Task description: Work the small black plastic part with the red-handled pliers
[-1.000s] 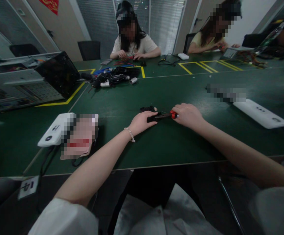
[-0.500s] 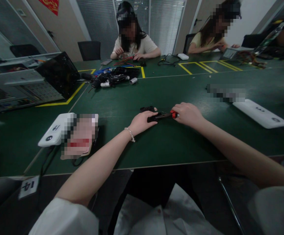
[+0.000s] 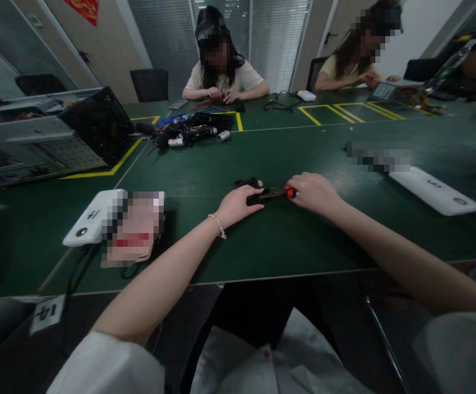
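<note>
My left hand (image 3: pixel 238 205) rests on the green table (image 3: pixel 262 241) with its fingers closed round a small black part (image 3: pixel 256 198). My right hand (image 3: pixel 314 191) grips the red and black handle of a screwdriver (image 3: pixel 281 193), whose tip points left into that black part. Just behind my left hand lies another small black piece (image 3: pixel 246 182), apart from the fingers.
A white box (image 3: pixel 92 219) and a cable sit at the near left, a white box marked 3 (image 3: pixel 435 190) at the right. An open computer case (image 3: pixel 36 137) stands far left, a heap of black tools (image 3: pixel 184 131) behind. Two people work across the table.
My hands have stayed in place. The person across the table lowered a raised hand back to the table.
</note>
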`<move>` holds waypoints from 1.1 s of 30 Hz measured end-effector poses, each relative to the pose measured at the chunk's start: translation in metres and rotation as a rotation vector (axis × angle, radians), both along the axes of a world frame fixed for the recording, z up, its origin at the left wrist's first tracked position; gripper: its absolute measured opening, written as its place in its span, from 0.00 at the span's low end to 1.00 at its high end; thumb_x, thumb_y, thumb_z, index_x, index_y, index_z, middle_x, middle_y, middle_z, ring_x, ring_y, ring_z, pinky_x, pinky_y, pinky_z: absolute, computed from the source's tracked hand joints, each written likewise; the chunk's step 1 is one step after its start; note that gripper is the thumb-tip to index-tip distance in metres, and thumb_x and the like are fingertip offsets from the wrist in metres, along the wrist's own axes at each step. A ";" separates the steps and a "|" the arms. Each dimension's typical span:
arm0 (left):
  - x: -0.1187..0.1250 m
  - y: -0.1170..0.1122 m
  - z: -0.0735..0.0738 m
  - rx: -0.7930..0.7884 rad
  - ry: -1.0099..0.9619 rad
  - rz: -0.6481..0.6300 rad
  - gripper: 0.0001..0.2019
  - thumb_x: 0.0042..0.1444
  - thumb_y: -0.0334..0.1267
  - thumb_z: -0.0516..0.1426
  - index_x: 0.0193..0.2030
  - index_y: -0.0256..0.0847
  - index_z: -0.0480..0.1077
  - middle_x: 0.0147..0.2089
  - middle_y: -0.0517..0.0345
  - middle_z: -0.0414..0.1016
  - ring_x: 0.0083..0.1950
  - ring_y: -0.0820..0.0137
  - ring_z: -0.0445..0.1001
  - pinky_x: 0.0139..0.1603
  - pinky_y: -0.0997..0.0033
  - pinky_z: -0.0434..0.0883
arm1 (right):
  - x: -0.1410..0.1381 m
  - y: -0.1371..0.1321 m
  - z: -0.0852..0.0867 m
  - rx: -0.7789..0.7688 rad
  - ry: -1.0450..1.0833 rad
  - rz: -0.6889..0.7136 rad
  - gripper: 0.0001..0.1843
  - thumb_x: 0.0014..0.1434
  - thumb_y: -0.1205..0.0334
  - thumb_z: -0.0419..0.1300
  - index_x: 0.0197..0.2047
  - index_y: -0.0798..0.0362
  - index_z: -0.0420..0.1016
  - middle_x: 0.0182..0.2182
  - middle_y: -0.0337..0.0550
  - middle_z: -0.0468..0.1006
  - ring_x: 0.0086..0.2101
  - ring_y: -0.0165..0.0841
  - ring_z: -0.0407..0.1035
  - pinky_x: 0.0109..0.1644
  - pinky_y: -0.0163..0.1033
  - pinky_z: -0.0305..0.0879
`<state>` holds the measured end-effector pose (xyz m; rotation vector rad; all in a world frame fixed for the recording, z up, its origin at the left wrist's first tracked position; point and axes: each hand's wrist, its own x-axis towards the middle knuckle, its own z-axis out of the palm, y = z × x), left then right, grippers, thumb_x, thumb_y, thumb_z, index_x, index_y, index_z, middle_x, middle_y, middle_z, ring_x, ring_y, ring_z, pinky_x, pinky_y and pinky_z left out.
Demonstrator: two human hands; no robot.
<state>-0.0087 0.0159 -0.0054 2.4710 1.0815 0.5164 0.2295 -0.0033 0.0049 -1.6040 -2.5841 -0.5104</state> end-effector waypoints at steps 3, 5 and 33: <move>0.000 0.000 0.000 0.000 0.006 -0.001 0.21 0.56 0.42 0.58 0.57 0.42 0.67 0.55 0.52 0.71 0.54 0.63 0.71 0.54 0.60 0.68 | 0.000 -0.001 0.001 0.027 -0.016 0.000 0.10 0.54 0.64 0.52 0.36 0.56 0.73 0.34 0.50 0.76 0.33 0.37 0.65 0.35 0.40 0.56; 0.000 0.000 0.000 -0.006 0.007 -0.001 0.22 0.56 0.42 0.58 0.57 0.42 0.67 0.55 0.52 0.72 0.53 0.64 0.71 0.54 0.61 0.68 | 0.000 -0.002 0.002 0.039 -0.022 0.008 0.11 0.54 0.65 0.51 0.36 0.56 0.73 0.35 0.51 0.76 0.34 0.38 0.65 0.35 0.40 0.56; 0.000 0.001 -0.002 0.005 0.005 0.001 0.22 0.56 0.40 0.59 0.57 0.39 0.67 0.55 0.51 0.72 0.53 0.63 0.71 0.54 0.61 0.68 | -0.001 0.000 -0.001 -0.008 -0.013 -0.022 0.11 0.55 0.62 0.52 0.37 0.56 0.73 0.35 0.49 0.76 0.33 0.37 0.65 0.35 0.39 0.56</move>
